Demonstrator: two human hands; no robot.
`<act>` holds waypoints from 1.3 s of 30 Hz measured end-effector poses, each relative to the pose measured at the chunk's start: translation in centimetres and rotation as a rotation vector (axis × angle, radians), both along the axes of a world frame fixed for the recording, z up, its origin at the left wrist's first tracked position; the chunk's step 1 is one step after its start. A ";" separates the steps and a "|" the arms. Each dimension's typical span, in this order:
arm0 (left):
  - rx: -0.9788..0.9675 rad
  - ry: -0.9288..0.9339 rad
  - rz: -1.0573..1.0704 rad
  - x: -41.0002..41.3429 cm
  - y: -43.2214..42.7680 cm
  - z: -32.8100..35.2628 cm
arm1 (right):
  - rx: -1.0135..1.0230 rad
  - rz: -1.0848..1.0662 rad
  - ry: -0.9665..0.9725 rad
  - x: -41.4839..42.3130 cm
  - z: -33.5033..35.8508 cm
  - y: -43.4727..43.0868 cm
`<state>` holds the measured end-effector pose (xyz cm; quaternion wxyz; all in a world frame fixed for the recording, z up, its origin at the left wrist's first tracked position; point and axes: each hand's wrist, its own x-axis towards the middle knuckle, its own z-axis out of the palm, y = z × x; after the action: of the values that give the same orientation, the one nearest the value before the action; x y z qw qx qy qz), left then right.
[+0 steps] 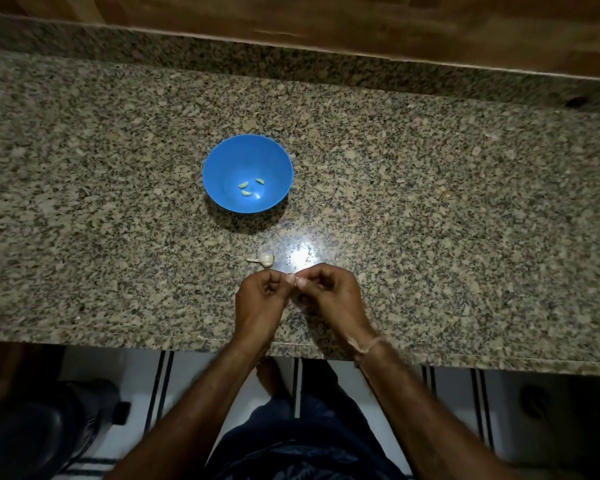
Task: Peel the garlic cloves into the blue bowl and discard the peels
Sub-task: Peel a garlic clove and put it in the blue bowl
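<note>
A blue bowl (222, 161) stands on the granite counter (430, 220) with three peeled garlic cloves (246, 193) at its bottom. A partly stripped garlic bulb (265, 259) with a short stem lies on the counter just in front of the bowl. Close to the counter's near edge my left hand (258, 306) and my right hand (329, 296) meet, fingers curled, their fingertips pinching a small garlic clove (294, 279) between them. The clove is mostly hidden by the fingers.
A raised granite ledge (291, 60) and a wooden surface (361, 19) run along the back. Below the counter's near edge are tiled floor and my feet. A dark object (49, 427) sits on the floor at the lower left.
</note>
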<state>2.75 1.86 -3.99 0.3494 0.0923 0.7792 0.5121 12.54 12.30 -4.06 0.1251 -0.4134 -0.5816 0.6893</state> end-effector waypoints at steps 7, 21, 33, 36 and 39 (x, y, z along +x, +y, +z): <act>0.143 -0.137 0.058 -0.2 0.8 2.5 | -0.133 -0.060 0.048 -0.6 0.4 1.1; 0.197 -0.198 0.122 0.4 1.1 3.7 | 0.033 -0.036 0.082 -0.3 1.6 0.9; -0.010 0.018 0.048 1.0 0.9 2.0 | -0.256 -0.166 0.129 -0.1 1.9 1.5; -0.038 0.079 0.051 1.0 0.5 1.7 | -0.334 -0.175 0.155 0.2 1.4 1.7; -0.013 0.142 0.012 0.8 0.8 2.2 | -0.247 -0.136 0.130 0.4 1.2 1.6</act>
<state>3.54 2.65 -1.77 0.2908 0.1216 0.8059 0.5012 12.91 13.85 -2.87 0.1573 -0.4185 -0.4535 0.7710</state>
